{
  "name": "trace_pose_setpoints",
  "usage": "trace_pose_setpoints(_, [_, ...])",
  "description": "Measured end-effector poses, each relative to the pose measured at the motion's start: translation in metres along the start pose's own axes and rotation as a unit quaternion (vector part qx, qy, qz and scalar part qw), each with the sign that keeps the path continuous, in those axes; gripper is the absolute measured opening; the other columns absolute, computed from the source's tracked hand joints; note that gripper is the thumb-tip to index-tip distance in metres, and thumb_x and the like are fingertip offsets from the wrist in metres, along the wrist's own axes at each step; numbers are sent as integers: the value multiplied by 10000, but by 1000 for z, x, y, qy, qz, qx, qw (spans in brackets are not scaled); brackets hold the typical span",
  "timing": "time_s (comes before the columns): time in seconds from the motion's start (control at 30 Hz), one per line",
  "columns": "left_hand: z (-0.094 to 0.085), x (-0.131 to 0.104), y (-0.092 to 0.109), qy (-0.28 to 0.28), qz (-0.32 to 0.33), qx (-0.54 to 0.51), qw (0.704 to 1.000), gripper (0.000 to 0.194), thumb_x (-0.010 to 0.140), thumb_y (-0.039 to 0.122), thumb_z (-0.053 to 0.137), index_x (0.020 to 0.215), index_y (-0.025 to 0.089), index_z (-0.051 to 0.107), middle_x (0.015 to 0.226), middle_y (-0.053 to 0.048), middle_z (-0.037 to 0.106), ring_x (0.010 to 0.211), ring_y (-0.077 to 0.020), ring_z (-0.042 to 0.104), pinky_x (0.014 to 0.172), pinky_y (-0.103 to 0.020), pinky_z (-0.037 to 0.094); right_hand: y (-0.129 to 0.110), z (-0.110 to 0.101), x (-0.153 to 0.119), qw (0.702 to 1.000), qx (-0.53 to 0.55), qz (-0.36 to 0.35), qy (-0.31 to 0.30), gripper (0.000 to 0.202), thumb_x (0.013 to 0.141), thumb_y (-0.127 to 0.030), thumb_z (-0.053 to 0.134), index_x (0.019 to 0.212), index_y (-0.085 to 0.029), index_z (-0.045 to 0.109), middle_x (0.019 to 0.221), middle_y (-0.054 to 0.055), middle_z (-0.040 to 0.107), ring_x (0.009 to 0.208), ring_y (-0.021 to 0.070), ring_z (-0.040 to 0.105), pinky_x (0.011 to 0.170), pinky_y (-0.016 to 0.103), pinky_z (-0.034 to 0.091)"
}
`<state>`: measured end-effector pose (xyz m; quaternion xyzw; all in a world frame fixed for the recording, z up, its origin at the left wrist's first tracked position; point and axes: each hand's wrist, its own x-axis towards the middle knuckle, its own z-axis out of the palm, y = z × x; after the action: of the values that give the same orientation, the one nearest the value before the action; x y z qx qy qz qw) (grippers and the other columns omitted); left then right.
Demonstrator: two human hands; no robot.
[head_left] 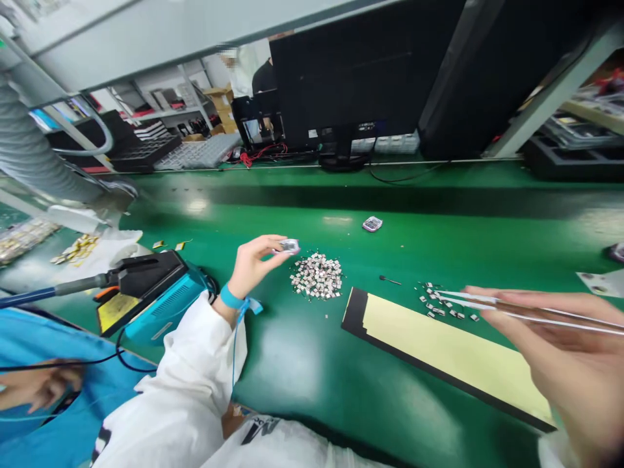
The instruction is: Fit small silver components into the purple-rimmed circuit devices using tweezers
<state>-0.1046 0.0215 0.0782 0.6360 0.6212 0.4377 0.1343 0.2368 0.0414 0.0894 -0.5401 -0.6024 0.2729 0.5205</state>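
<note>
My left hand (258, 260) pinches a small clear-and-purple case (290, 246) with something grey inside, just above a heap of tiny silvery parts (316, 276). A blue wrist strap (234, 300) circles that wrist. My right hand (556, 344) is closed around a pair of tweezers (497, 305), whose tips reach a smaller scatter of the same silvery parts (451, 311). Whether the tips grip a part is too small to tell. Below them lies a long pale-yellow strip with a black border (439, 338).
A second small case (372, 224) lies farther back, and a thin dark piece (390, 280) rests mid-table. On the left stands a teal machine (168, 302) with a blue-handled tool. A monitor (351, 78) rises behind. A co-worker's hand (43, 387) shows at lower left.
</note>
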Motion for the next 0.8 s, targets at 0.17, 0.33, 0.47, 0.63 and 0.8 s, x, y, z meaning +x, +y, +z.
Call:
trace_pose_setpoints(0.17, [-17,4,-88,-1,-98,73,993,252,772,307,530,916,102,502,955,-117,606,900,-182,589,808,-301,490,59,8,14,997,-13,51,-53,235,609,-376,688,736,-195,608,801,79,657,764,257,635,759,377,535])
trace_pose_setpoints(0.33, [-31,1,-107,-49,-128,172,976,298,732,109,496,1029,107,507,1067,-108,563,1034,-215,509,953,-375,381,89,12,18,992,3,96,-86,222,615,-343,690,747,-188,601,825,93,651,785,250,630,759,343,529])
trace_pose_setpoints(0.47, [-37,-5,-105,-66,-128,233,962,416,675,-17,405,1040,139,532,1101,-85,540,1124,-231,435,1015,-413,303,84,11,20,992,-8,80,-93,184,627,-336,679,730,-200,611,838,76,646,770,222,634,749,291,525])
trace_pose_setpoints(0.63, [-32,-7,-93,-42,-102,265,958,493,633,-51,354,1076,101,506,1232,-124,435,1232,-268,311,1057,-441,226,81,9,18,994,13,40,-100,253,601,-410,673,687,-175,632,806,71,643,719,218,636,693,305,541])
trace_pose_setpoints(0.8, [-3,5,-49,-60,-49,214,974,424,769,107,343,1190,106,392,1259,-114,417,1197,-211,378,1029,-374,314,90,8,13,970,114,51,-208,349,611,-468,683,733,-146,625,844,104,638,783,244,629,757,379,528])
